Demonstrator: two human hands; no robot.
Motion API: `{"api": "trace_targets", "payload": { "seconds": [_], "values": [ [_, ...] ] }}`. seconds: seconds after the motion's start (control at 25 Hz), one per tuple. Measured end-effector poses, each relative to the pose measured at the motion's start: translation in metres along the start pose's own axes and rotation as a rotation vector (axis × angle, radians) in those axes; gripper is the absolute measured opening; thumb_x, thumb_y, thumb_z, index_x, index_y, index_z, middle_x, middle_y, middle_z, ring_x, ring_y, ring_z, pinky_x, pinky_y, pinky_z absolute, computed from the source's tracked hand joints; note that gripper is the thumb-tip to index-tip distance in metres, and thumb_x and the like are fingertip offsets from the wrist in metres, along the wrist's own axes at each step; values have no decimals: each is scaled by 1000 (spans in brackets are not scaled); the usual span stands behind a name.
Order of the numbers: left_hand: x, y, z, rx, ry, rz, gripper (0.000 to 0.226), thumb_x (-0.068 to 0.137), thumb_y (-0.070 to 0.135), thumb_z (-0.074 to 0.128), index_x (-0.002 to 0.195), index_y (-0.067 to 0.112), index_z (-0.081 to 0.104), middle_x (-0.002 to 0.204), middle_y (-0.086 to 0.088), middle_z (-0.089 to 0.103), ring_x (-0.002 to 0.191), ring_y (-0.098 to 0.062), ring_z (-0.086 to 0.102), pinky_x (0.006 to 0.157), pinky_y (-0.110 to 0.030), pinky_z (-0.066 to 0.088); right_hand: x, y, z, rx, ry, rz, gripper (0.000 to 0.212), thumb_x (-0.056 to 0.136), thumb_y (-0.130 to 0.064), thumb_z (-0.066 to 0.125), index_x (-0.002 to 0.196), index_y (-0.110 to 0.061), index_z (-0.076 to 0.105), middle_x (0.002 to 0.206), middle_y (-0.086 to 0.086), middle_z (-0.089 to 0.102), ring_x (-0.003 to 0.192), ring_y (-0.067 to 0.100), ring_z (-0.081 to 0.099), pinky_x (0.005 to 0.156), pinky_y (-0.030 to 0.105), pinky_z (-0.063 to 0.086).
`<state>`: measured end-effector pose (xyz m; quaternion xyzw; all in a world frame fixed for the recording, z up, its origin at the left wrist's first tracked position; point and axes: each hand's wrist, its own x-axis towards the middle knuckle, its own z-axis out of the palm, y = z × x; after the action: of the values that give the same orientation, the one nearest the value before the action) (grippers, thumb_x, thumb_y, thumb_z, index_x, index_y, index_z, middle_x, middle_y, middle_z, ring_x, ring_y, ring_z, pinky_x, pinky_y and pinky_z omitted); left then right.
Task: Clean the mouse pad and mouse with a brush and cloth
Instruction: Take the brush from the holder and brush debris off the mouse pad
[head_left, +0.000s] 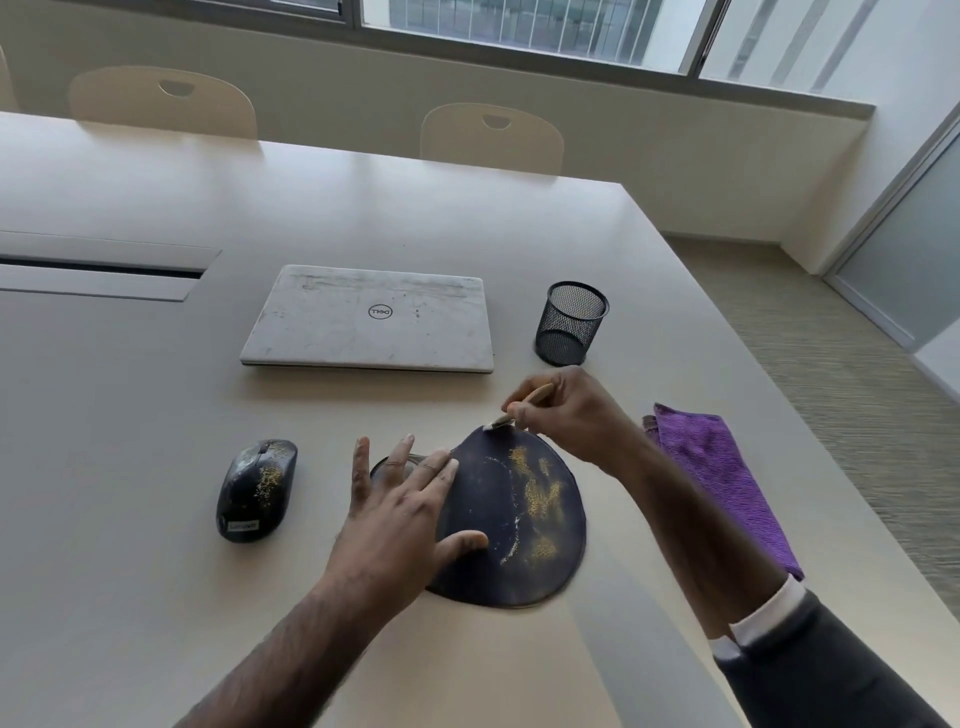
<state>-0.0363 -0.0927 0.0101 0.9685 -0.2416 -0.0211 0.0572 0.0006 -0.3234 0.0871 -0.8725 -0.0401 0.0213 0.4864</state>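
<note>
A dark round mouse pad (511, 551) lies near the table's front edge, strewn with yellow crumbs and a thin white line of dust. My left hand (400, 512) rests flat on its left part with fingers spread. My right hand (571, 415) pinches a small wooden-handled brush (519, 408), whose pale bristles touch the pad's far rim. A black mouse (257, 491) dusted with yellow crumbs sits to the left of the pad. A folded purple cloth (722, 467) lies to the right, partly behind my right forearm.
A closed white laptop (371, 319) lies behind the pad. A black mesh pen cup (571, 322) stands to the laptop's right. A cable slot (98, 267) is set in the table at left. Two chairs (491, 137) stand at the far side. The table edge runs diagonally at right.
</note>
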Motion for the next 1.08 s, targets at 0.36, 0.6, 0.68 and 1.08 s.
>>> {"api": "trace_targets", "payload": {
  "seconds": [0.36,0.6,0.68,1.08],
  "values": [
    [-3,4,-4,23,-44,-21,100,81,86,5,163,28,10,170,13,11,157,-21,-13,116,-61,-25,-27,-10,-5,6,55,68,9,90,-10,73,83,-5,76,71,10,77,64,15,69,67,36,57],
    [-3,7,-8,29,-63,-24,103,78,87,2,163,29,10,170,13,11,157,-22,-13,115,-61,-26,-22,-15,18,-153,-15,38,15,90,-17,74,81,-5,74,68,6,75,61,15,68,69,42,60],
    [-3,8,-7,28,-58,-20,98,82,84,6,163,28,10,170,12,11,157,-22,-12,115,-61,-25,-27,-19,5,-162,-128,119,14,91,-12,73,83,-1,74,71,15,76,62,16,68,69,40,60],
    [-5,7,-5,22,-71,-34,101,80,84,-4,163,27,5,171,11,7,156,-24,-12,114,-61,-26,-34,-22,-2,-226,-29,149,17,88,-8,72,72,-3,71,64,13,74,55,18,70,61,37,61]
  ]
}}
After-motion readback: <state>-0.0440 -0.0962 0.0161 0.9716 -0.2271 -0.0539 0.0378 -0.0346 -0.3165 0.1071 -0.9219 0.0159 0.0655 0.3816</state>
